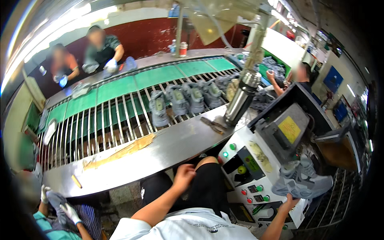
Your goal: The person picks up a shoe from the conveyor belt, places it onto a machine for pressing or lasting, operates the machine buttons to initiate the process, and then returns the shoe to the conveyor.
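At the right, my right hand (289, 203) grips a grey sneaker (305, 180) from below, by its sole. The shoe lies sideways in the air beside the white control box (262, 160). My left hand (185, 176) is over my lap, its fingers curled in with nothing visible in them. Between that hand and the roller conveyor runs a bare metal ledge (172, 148). Several grey shoes (176, 100) stand in a row on the conveyor bars (116, 120), heels toward me.
A steel post (244, 94) rises from the ledge, with pliers (214, 125) at its foot. A dark machine housing (284, 124) tops the control box. Co-workers (102, 48) stand across the green belt (152, 80); gloved hands (70, 212) work at lower left. Another person (300, 76) is at far right.
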{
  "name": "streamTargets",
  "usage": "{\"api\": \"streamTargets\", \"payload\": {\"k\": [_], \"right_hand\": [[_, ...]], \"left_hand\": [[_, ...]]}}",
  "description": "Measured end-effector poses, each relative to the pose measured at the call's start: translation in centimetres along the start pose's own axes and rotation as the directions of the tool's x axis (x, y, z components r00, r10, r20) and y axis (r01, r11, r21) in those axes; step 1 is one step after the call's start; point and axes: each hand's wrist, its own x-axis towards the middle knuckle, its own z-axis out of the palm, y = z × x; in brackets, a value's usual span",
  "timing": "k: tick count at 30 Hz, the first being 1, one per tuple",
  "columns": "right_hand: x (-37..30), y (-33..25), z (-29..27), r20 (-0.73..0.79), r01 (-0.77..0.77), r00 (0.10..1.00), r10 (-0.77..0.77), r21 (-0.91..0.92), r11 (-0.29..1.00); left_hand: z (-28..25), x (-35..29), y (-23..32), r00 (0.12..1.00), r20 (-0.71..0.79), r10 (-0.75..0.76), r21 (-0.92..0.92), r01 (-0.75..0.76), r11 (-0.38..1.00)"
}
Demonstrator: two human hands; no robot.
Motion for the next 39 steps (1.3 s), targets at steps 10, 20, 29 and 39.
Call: {"api": "streamTargets", "payload": {"k": [10,20,29,39], "right_hand": [[-16.5,-10.1,32.0,0.954,-0.376,-0.056,0.294,-0.293,0.879],[-20.7,-2.9,39.7,0.707,0.288,-0.362,0.607,-0.535,0.794],[-18.1,9.8,38.1,0.188,-0.011,-0.427,0.884,-0.979,0.203],[-20.0,10.1,39.6,0.189,0.17,-0.193,0.963,-0.96,0.222]], "left_hand": [[-3.8,-0.3,12.7,0.994,0.113,0.006,-0.623,0.066,0.779],[-22.1,-7.5,4.8,0.598,-0.748,0.287,0.369,0.016,0.929],[-25.2,2.7,3.1,0.562,-0.702,0.438,0.5,-0.049,0.864],[-27.6,19.3,3.8,0.485,-0.8,0.355,0.504,0.221,0.835]]}}
